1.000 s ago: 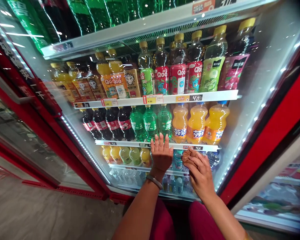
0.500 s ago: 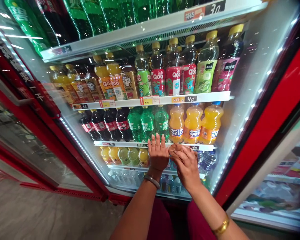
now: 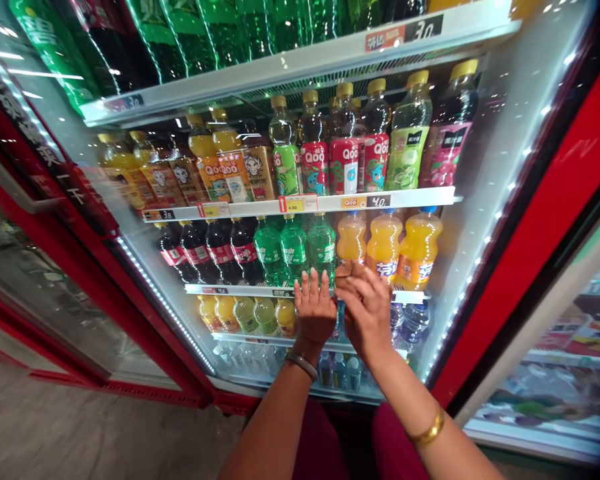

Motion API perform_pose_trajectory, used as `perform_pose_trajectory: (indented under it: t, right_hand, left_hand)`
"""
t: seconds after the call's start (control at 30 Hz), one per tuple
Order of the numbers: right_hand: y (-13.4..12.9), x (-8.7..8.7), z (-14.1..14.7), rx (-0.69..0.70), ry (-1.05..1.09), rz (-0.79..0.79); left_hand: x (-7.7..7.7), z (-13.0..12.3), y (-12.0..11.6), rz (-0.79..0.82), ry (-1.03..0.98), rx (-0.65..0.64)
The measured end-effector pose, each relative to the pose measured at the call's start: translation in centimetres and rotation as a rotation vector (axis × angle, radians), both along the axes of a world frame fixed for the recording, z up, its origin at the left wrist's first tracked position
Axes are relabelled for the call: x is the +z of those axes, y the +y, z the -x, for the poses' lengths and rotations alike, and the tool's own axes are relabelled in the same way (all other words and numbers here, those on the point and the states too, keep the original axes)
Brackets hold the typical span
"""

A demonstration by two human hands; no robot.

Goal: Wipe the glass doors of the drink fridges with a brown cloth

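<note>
My left hand [image 3: 316, 310] lies with its fingers stretched up over the white shelf edge [image 3: 240, 291], in front of the green soda bottles [image 3: 293, 250]. Beside it, my right hand [image 3: 367, 313] has bent fingers closed around a brown, crumpled, cloth-like piece [image 3: 347, 272]. That piece is mostly covered by the fingers, so its exact kind is unclear. Both hands are close together at the price strip. Just behind the right hand stand orange soda bottles [image 3: 384, 247] with blue caps, partly hidden by it.
Dark cola bottles [image 3: 219, 250] stand left of the green ones. Above, a shelf [image 3: 330, 202] bears juice bottles [image 3: 345, 143] with yellow caps. Smaller drinks [image 3: 225, 313] fill the shelf below. The cooler's red frame [image 3: 535, 227] rises on the right, and a glass door [image 3: 35, 267] on the left.
My right hand has moved up a little, with the brown piece now higher, before the orange bottles. My left hand has stayed nearly still on the shelf edge.
</note>
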State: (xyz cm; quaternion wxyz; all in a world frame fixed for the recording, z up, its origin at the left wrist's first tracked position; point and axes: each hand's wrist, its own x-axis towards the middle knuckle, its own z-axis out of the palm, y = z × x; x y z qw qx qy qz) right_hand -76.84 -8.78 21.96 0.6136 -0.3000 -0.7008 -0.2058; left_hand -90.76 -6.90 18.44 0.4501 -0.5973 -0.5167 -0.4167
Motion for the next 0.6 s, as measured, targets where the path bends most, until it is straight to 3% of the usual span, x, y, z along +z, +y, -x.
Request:
perform_pose_trajectory:
  t: [0.13, 0.2, 0.27, 0.33, 0.4, 0.47, 0.53, 0.6]
  right_hand:
    - [-1.3, -7.0, -1.6, 0.000, -0.114, 0.080]
    - [-1.5, -8.3, -3.9, -0.003, -0.103, 0.128]
    - [-1.2, -7.2, -6.1, -0.057, -0.009, 0.143]
    - [-0.4, -4.1, -7.4, -0.151, 0.151, 0.111]
    - [0.5, -0.5, -7.1, -0.184, 0.279, 0.068]
    - [1.0, 2.0, -5.6, -0.216, 0.294, 0.040]
    - [1.0, 2.5, -3.5, -0.230, 0.185, 0.028]
    - [0.5, 0.6, -2.0, -0.211, 0.009, 0.031]
  left_hand:
    - [0.1, 0.1, 0.0, -0.003, 0.018, 0.006]
    - [0.1, 0.1, 0.0, 0.015, 0.013, 0.007]
    - [0.0, 0.1, 0.0, 0.031, 0.007, 0.007]
    - [-0.1, 0.1, 0.0, 0.047, -0.002, 0.002]
    - [-0.1, 0.0, 0.1, 0.059, -0.010, -0.002]
    - [-0.2, 0.0, 0.1, 0.060, -0.012, 0.004]
    - [-0.1, 0.0, 0.0, 0.058, -0.009, 0.019]
    - [-0.1, 0.0, -0.1, 0.056, -0.005, 0.025]
